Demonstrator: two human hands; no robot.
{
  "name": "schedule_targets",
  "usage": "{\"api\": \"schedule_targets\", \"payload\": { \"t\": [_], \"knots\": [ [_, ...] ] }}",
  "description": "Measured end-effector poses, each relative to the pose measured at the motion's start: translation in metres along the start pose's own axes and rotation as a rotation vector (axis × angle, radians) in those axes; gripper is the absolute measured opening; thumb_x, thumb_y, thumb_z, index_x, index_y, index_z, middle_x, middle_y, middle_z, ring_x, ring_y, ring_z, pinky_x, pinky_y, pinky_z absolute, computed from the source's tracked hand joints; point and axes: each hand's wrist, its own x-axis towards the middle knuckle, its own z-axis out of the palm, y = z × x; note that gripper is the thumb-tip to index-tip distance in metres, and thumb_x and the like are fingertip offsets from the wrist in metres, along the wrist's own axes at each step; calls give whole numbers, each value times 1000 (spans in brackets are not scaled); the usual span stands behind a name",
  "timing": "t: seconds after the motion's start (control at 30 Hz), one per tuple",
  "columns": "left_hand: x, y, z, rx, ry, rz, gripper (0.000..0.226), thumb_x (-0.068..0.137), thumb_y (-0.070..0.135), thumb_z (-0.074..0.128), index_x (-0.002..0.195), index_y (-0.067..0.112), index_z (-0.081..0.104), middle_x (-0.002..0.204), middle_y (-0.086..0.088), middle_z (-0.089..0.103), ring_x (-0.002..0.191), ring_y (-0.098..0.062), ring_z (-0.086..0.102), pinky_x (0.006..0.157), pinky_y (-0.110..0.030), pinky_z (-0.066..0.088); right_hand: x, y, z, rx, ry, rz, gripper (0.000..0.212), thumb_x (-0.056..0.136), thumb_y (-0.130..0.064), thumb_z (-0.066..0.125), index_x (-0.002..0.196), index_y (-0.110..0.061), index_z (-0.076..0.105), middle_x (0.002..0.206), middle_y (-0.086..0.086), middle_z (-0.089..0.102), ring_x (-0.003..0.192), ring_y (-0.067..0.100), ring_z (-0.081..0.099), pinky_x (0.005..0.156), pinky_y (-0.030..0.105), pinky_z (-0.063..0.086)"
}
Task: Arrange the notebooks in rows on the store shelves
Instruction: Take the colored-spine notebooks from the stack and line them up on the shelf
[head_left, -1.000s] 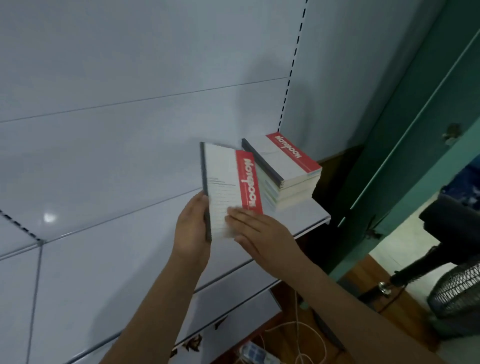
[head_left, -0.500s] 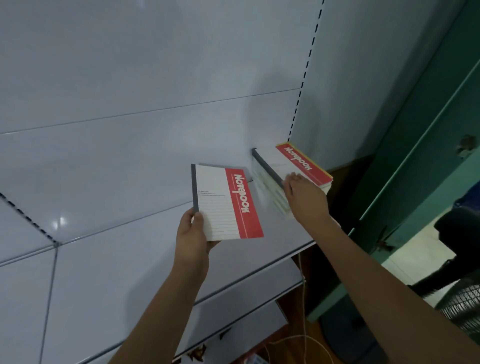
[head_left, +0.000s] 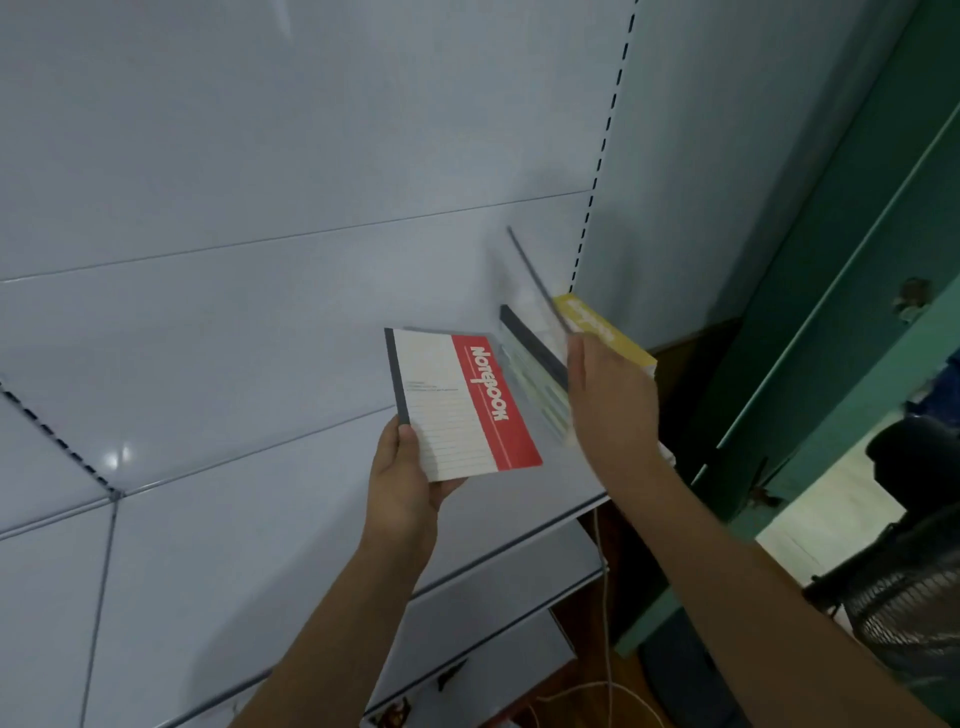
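My left hand (head_left: 402, 478) grips a red-and-white notebook (head_left: 462, 405) by its lower left corner, held above the white shelf (head_left: 311, 493). A stack of notebooks (head_left: 597, 343) lies at the shelf's right end, its top cover now yellow. My right hand (head_left: 608, 400) holds a thin notebook (head_left: 540, 283) that it has lifted off the stack; it is seen edge-on and blurred, tilted up to the left.
The white back panel (head_left: 311, 156) has a slotted upright (head_left: 602, 150) at its right. A green wall (head_left: 831, 312) stands to the right. A lower shelf (head_left: 467, 623) sits below, with a white cable (head_left: 602, 623), a black fan (head_left: 909, 597) and wooden floor nearby.
My right hand went from the held notebook to the stack and lifted the red-topped notebook off it, uncovering a yellow one. My left hand kept its notebook, lowering it slightly.
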Motion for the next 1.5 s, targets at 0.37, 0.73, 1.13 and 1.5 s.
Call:
{"api": "schedule_targets", "payload": {
  "t": [0.37,0.73,1.13,1.5],
  "knots": [
    [-26,11,-30,-7,-31,-42,30,103,17,49,131,11,56,119,-7,71,108,-26,69,88,-39,59,-91,-77,-22,771,-255,-33,52,104,-43,28,128,-13,63,132,0,62,125,14,53,107,38,43],
    [-108,15,-142,266,301,-123,24,100,33,53,112,17,66,100,-4,76,92,-20,73,75,-36,61,-64,-158,-5,1634,-906,568,19,100,-24,53,109,-16,67,93,3,76,81,22,74,75,37,57],
    [-216,85,-382,336,481,-55,20,100,9,54,116,4,66,83,-27,71,65,-27,71,61,-30,60,-128,-386,-85,1619,-1077,373,30,102,-27,49,90,-7,67,79,6,74,70,20,68,69,32,53],
    [-310,179,-613,443,745,5,25,100,4,52,112,18,68,80,-14,72,68,-18,72,63,-18,56,-194,-651,-179,1641,-1248,163,22,99,-24,57,101,-8,71,90,9,75,79,23,72,71,36,57]
  ]
}}
